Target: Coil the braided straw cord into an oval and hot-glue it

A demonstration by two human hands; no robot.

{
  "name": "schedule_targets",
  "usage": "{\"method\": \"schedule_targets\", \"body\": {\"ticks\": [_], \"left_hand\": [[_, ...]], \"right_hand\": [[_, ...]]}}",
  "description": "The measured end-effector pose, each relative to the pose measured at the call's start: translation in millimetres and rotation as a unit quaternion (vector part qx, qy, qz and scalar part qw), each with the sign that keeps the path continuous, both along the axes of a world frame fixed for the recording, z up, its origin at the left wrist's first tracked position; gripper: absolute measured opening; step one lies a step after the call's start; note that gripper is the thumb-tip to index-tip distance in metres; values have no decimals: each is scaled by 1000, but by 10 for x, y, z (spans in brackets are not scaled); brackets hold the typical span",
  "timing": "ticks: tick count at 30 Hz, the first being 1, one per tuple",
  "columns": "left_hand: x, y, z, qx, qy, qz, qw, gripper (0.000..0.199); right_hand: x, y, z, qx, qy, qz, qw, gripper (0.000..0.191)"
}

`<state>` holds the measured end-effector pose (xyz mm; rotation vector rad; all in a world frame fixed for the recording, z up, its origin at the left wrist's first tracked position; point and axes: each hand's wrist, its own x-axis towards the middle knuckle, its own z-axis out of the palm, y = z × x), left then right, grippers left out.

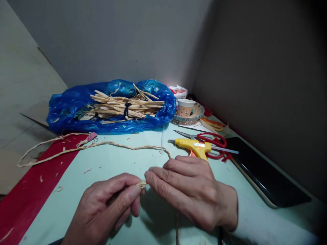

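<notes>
Between thumb and forefinger, my left hand [109, 204] pinches a small bit of pale braided straw cord [142, 184]. My right hand [186, 190] is closed at the other side of that bit, palm down, its fingertips touching or nearly touching the left ones. What lies under the right fingers is hidden. A long stretch of twisted straw cord [127, 147] runs from behind the right hand leftward across the table to a pink clip [92, 136], then loops past the table's left side. Another length of cord [178, 228] hangs below the right hand.
A blue plastic bag [68, 119] holds a tied bundle of dry straw strips [114, 108] at the back. On the right lie a yellow glue gun [196, 145], red-handled scissors [213, 137] and a black tablet-like object [268, 173]. A paper cup [185, 109] stands in a woven basket [199, 112].
</notes>
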<state>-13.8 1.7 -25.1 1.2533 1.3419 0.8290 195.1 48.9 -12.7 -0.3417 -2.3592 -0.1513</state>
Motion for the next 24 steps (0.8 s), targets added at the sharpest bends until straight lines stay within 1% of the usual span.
{"method": "schedule_targets", "body": {"ticks": [3,6,8,10,12,13,15,17,19,20,21,22,23,24], "left_hand": [[1,38,17,-15,-53,-1,999,27],[-1,96,22,-3,-79,-22,997,22],[-11,142,18,22,-56,-26,998,20],[-21,181,16,61,-13,-45,997,20],[-25,200,20,85,20,-75,993,23],[-24,199,22,85,26,-86,992,24],[-17,182,21,77,18,-91,993,26],[-10,162,13,74,-9,-86,994,28],[-6,162,7,39,-65,-61,995,25],[-6,173,11,-4,-114,-28,993,20],[-8,190,23,-53,-169,17,984,13],[-10,212,45,-99,-223,65,968,6],[-15,235,76,-132,-267,111,948,3],[-22,257,115,-149,-298,146,931,7]], "right_hand": [[-2,24,-20,-28,14,3,1000,30],[1,36,-62,-91,21,-3,996,25],[19,58,-86,-124,13,-6,992,24],[48,98,-85,-166,15,-7,986,25],[84,145,-45,-219,23,2,975,25],[103,166,-9,-246,26,7,969,24],[140,201,86,-289,25,15,957,23],[181,227,193,-319,32,0,947,26],[241,252,281,-346,53,-52,935,27],[284,266,309,-353,67,-91,929,27],[337,279,324,-357,79,-135,921,29],[400,289,326,-358,88,-182,912,31],[470,293,316,-360,89,-226,901,29],[544,289,296,-365,81,-266,888,26]]}}
